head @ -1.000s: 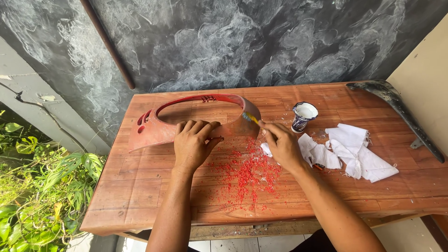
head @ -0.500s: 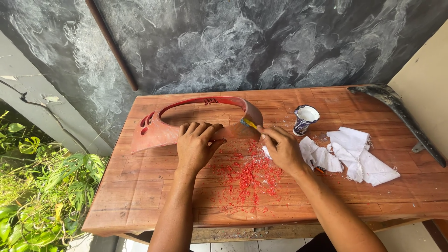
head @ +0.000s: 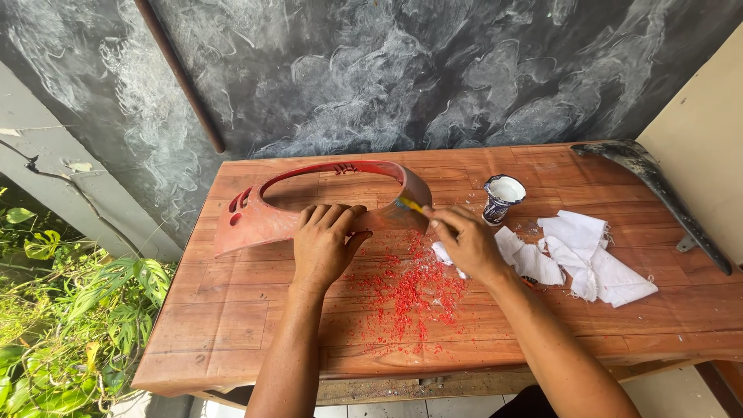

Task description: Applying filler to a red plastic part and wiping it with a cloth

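Your right hand (head: pixel 467 241) has its fingers pinched around a small yellow-handled tool (head: pixel 410 205), the tip of which meets the right end of the red plastic panel (head: pixel 309 197). Whether that tool is a brush or a scraper you cannot tell from here. Your left hand (head: pixel 323 244) lies flat with the fingers spread and released, pressing down on the panel's front edge without gripping it. The panel is a curved red cover with one large oval opening and a few small slots at its left end; it lies across the back left half of the wooden table (head: pixel 232 325).

Just in front of your hands a scatter of red flakes (head: pixel 406 290) covers the boards. Beside your right hand sits one small cup (head: pixel 501 198) with white inside, and to its right one loose pile of white rags (head: pixel 576 259), several pieces overlapping. One dark, curved part (head: pixel 658 190) lies along the table's right edge, well apart from the panel.

The table is of reddish planks, worn. Behind it stands a dark grey wall (head: pixel 402 70) smeared with pale swirls, with one thin brown rod (head: pixel 182 77) leaning on it. A cream wall rises on the right, and green plants (head: pixel 62 310) grow at the left
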